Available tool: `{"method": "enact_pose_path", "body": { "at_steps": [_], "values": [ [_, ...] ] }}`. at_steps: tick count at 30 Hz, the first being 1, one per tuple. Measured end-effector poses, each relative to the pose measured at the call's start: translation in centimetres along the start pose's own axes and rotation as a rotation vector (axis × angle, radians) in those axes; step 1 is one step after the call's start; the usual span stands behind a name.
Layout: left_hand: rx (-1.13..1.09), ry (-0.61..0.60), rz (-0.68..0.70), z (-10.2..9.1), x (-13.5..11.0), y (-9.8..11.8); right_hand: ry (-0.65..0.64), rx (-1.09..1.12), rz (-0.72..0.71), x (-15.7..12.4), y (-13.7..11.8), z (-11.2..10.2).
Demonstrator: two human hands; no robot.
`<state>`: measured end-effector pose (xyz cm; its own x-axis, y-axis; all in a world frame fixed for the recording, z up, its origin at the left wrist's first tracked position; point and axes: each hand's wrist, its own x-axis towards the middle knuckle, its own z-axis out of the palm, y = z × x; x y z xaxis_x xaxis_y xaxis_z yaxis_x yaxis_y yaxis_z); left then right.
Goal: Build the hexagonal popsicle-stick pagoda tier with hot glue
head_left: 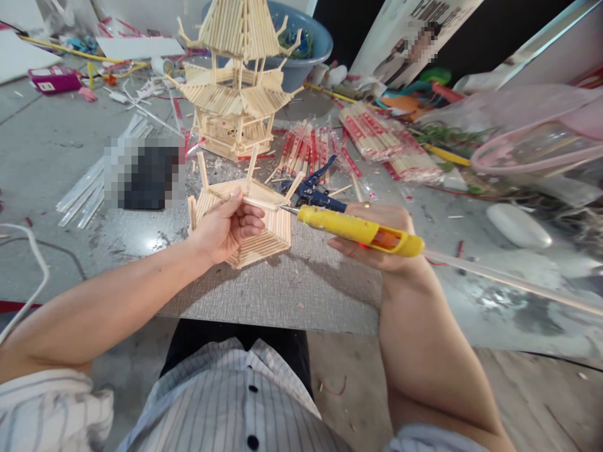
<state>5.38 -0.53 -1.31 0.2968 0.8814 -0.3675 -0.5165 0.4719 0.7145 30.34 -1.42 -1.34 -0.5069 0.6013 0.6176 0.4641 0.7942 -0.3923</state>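
Observation:
A short wooden stick piece (260,202) is pinched between the thumb and fingers of my left hand (230,227). My right hand (377,235) grips a yellow hot glue gun (348,227), whose metal nozzle reaches the right end of that piece; whether they touch I cannot tell. A clear glue stick (509,279) sticks out of the gun's back. Under my left hand lies a hexagonal base of wooden sticks (277,233) with several short uprights at its corners. Dark blue cutters (316,191) rest just behind the gun, partly hidden by it.
Behind stands a tiered stick pagoda (235,94), with a blue basin (308,53) at its back. Packs of wooden sticks (377,135) lie to the right. Clear glue sticks (87,188) and a dark blurred phone-like object (148,177) lie left. A white cable (32,242) hangs at the left edge.

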Motion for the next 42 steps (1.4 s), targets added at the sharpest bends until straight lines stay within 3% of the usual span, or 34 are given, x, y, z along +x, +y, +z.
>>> {"method": "enact_pose_path", "body": {
  "at_steps": [12, 21, 29, 42],
  "values": [
    [-0.010, -0.014, 0.020, 0.1, 0.0, -0.1, -0.009, 0.075, -0.087, -0.2, 0.0, 0.4],
    [-0.003, -0.034, 0.014, -0.1, 0.0, -0.2, 0.047, 0.064, -0.102, -0.3, 0.0, 0.8],
    [0.004, -0.031, 0.009, -0.2, 0.2, -0.2, 0.021, -0.003, -0.149, 0.4, -0.7, 0.9],
    [-0.005, -0.033, 0.018, -0.2, 0.0, 0.0, -0.006, -0.015, 0.038, -0.4, -0.2, 0.5]
  ]
}}
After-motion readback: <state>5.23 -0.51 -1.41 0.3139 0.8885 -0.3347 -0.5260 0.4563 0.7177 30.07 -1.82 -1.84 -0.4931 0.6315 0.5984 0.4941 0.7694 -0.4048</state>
